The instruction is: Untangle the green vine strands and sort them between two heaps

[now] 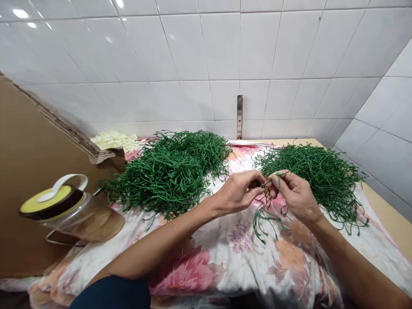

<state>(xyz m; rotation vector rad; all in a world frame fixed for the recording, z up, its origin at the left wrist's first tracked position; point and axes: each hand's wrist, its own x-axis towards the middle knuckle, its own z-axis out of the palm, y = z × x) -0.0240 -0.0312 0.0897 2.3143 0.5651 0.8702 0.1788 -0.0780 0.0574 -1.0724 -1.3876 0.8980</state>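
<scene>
Two bare hands meet at the fingertips: the left hand [240, 191] and the right hand [292, 193] each make a narrow pinch on a small loose bunch of thin dark-green stems with small knobbed tips [265, 223]. The bunch hangs just below the grip, its ends drooping toward the white cloth printed with pink and orange flowers [240, 266]; the fingers hide exactly which stems each hand pinches. Left of the grip lies a broad tangled heap of the same green stems [170, 171], and just beyond and right of it, behind the right hand, a second tangled green heap [315, 176]. Farther left stands a clear jar with a yellow-and-black lid and white loop handle [83, 219], beside a brown cardboard sheet [35, 163]. Far behind the grip and leftward sits a pile of pale-yellow pieces [116, 140]. A narrow metal strip [240, 116] stands beyond the hands against the white tiled wall [222, 47].
</scene>
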